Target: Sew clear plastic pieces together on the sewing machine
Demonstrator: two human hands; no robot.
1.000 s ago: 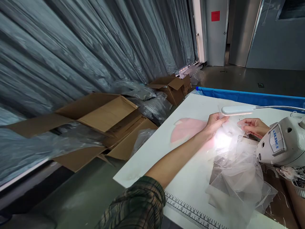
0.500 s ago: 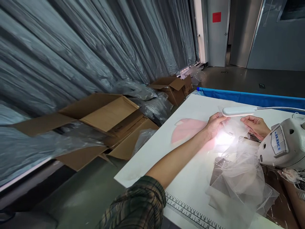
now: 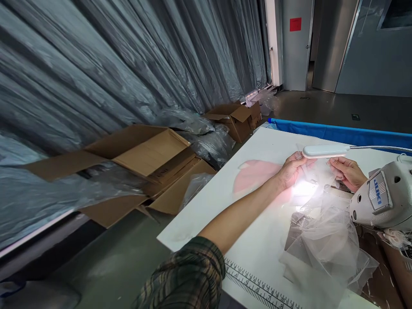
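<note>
Pinches sheer white fabric (image 3: 322, 174) between thumb and fingers of the left hand (image 3: 291, 169), just beside the white lamp (image 3: 325, 150). Cannot fully make out the left fingertips behind the lamp's end. Pinches the same fabric at its opposite side between thumb and forefinger of the right hand (image 3: 349, 172), near the sewing machine (image 3: 370, 197) marked JUKI. Holds it stretched between both hands above the white table (image 3: 206, 210). Loses detail to strong glare below the lamp. Note a crumpled heap of sheer material (image 3: 331, 240) nearer the camera; cannot tell whether joined to the held part. Note also a pink piece (image 3: 254, 174) flat on the table, crossed in view by the left forearm (image 3: 244, 214), and a printed ruler scale (image 3: 251, 285) along the near edge.
</note>
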